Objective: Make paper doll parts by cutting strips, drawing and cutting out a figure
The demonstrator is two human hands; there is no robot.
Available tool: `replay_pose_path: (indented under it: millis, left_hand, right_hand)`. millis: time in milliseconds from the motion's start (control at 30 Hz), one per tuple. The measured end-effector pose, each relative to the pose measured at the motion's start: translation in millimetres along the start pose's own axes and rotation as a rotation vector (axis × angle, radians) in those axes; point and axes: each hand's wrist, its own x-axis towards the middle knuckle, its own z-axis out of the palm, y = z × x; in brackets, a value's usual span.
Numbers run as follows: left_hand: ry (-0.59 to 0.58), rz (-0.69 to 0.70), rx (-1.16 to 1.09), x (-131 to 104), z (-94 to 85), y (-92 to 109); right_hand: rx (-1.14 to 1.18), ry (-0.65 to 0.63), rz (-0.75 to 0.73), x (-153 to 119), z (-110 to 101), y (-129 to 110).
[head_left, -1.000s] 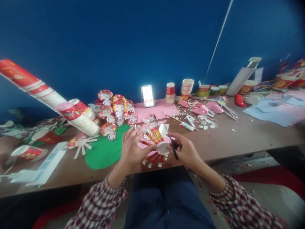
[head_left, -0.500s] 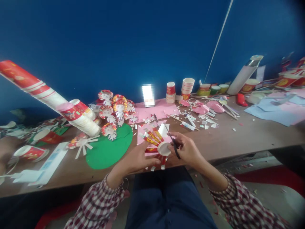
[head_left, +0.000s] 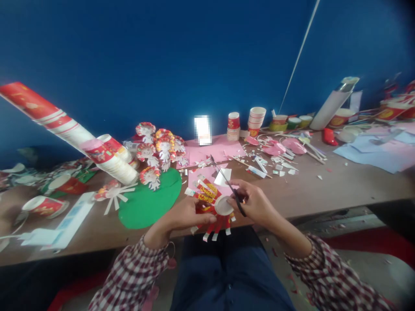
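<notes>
A paper cup cut into red and yellow strips [head_left: 223, 206] is splayed out at the table's front edge, its round white base towards me. My left hand [head_left: 186, 214] grips the strips on its left side between thumb and fingers. My right hand [head_left: 256, 203] holds black scissors [head_left: 238, 199], their blades pointing up and away, and its fingertips also touch the cup's base. Beneath the cup lies pink paper [head_left: 210, 173] with a small white piece [head_left: 223, 177] on it.
A green sheet [head_left: 151, 203], paper figures [head_left: 164, 147] and a long leaning cup stack [head_left: 74, 131] are on the left. Scraps, sticks and pink cutouts [head_left: 274, 147] lie right of centre, with blue paper [head_left: 366, 151] beyond. Another person's hand [head_left: 11, 205] shows far left.
The cut cup has turned and its strips fan out more, with several now showing below my left hand. My left hand has shifted slightly; the scissors stay in my right hand.
</notes>
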Motion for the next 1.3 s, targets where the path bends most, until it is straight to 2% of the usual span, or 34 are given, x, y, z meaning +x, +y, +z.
replay_pose_path:
  millis: [67, 100, 167, 233, 300, 400, 500, 600, 667, 833, 967, 1167, 1233, 1300]
  left_hand:
    - [-0.041, 0.017, -0.052, 1, 0.5, -5]
    - [-0.005, 0.025, -0.051, 2, 2.6, -6]
    - [0.161, 0.015, 0.038, 5, 10.4, -6]
    - [0.397, 0.024, 0.218, 8, 20.6, -4]
    - [0.535, 0.061, 0.269, 10, 29.8, -2]
    - [0.514, 0.076, 0.190, 13, 38.3, 0]
    - [0.481, 0.049, -0.040, 15, 40.9, 3]
    - [0.529, -0.032, -0.290, 15, 40.3, 5]
    - [0.570, -0.087, -0.353, 14, 39.0, 4]
    - [0.543, -0.101, -0.477, 9, 37.3, -1]
    - [0.564, -0.127, -0.606, 6, 40.3, 0]
    - [0.434, -0.167, -0.961, 8, 43.2, 8]
    - [0.394, -0.152, -0.999, 8, 43.6, 9]
    - [0.401, -0.143, -0.984, 8, 43.6, 8]
  right_hand:
    - [0.008, -0.032, 0.001, -2, 0, 1]
    - [0.010, -0.041, 0.003, -3, 1, 1]
    - [0.005, -0.036, 0.001, -3, 2, 2]
    - [0.002, -0.008, -0.003, -3, 4, 3]
    - [0.007, 0.017, -0.007, -2, 6, 4]
    - [0.018, 0.029, -0.009, -1, 8, 5]
    - [0.013, 0.031, -0.019, -2, 8, 3]
    - [-0.113, 0.090, -0.060, -2, 2, -3]
    - [-0.248, 0.114, -0.108, -2, -4, -6]
    - [-0.507, 0.049, -0.246, 0, -20, 1]
    - [-0.623, -0.034, -0.262, 1, -25, 12]
    - [-0.636, -0.066, -0.233, -2, -21, 14]
    - [-0.651, -0.058, -0.246, -2, -19, 13]
    - [-0.666, -0.043, -0.288, -2, -20, 13]
